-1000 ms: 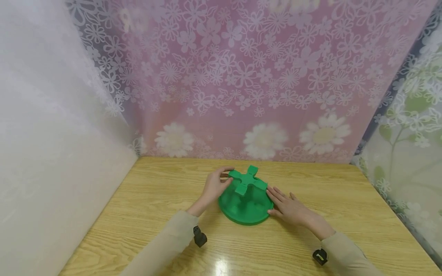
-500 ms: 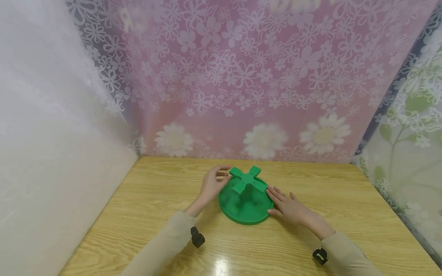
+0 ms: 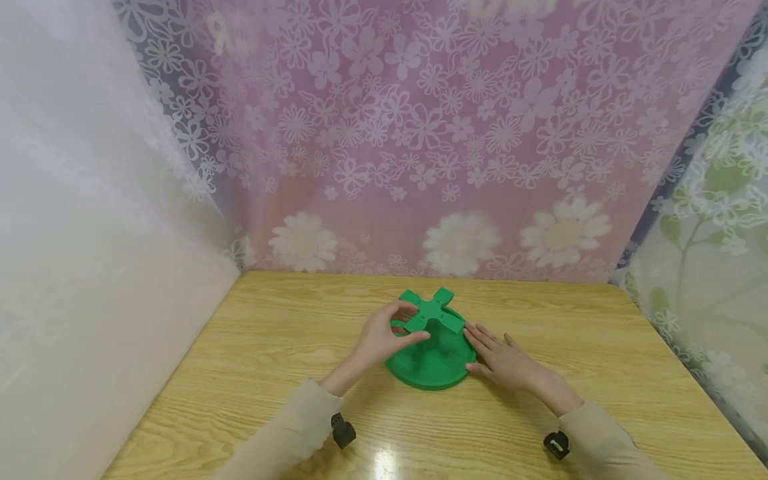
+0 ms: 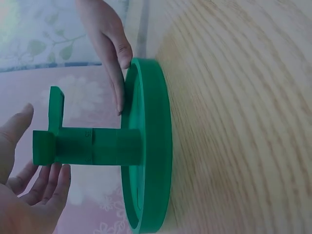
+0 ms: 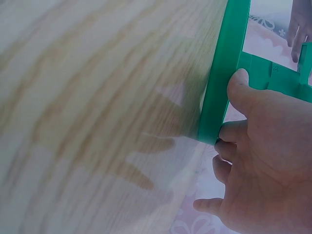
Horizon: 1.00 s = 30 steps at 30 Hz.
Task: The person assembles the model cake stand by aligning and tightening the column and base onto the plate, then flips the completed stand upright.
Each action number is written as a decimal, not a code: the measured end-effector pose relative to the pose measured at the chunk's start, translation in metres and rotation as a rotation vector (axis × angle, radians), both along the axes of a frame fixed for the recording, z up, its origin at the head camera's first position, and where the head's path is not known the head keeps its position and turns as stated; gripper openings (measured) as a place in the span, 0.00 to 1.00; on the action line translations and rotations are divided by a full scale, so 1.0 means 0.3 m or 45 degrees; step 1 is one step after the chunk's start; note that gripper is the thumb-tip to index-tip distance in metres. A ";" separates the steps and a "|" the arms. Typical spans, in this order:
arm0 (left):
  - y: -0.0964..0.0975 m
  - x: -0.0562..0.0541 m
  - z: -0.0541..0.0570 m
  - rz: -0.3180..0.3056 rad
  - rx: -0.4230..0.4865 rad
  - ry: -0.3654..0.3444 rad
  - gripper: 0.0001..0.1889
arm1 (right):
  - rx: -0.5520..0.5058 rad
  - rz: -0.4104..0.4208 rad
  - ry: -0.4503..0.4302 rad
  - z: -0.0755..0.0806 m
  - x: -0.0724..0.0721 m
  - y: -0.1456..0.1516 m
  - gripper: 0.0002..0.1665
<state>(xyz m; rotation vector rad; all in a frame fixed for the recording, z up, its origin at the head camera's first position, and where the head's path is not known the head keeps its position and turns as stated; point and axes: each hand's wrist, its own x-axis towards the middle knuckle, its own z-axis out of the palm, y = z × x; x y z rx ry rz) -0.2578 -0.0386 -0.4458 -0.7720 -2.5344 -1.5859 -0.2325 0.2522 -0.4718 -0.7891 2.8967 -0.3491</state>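
A green stand has a round rimmed base (image 3: pixel 429 377) flat on the table, a central post (image 4: pixel 105 146) and a flat cross-shaped top (image 3: pixel 429 311) with several arms. My left hand (image 3: pixel 381 337) is around the cross's front-left arm, thumb in front and curved fingers behind. In the left wrist view its fingers (image 4: pixel 51 183) are at the arm's edge, while the thumb stands apart from it. On the right, my right hand (image 3: pixel 504 360) rests at the base's rim with fingers stretched out. Its thumb (image 5: pixel 239 90) touches the rim in the right wrist view.
Beneath everything is a wood-grain table (image 3: pixel 270 333). A pink flowered cloth (image 3: pixel 384 227) hangs along the back edge, with a pale sheet (image 3: pixel 120 233) at the left and a leafy one (image 3: pixel 708 267) at the right. Each sleeve carries a small black device (image 3: pixel 343 431).
The cross turned slightly clockwise, then stopped. My left hand let go of its back-left arm and came forward and right around the front-left arm. The right hand stayed put.
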 end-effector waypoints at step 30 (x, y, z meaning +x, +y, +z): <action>0.000 -0.101 0.013 0.181 0.019 0.092 0.19 | 0.006 0.012 0.003 -0.007 -0.008 0.008 0.45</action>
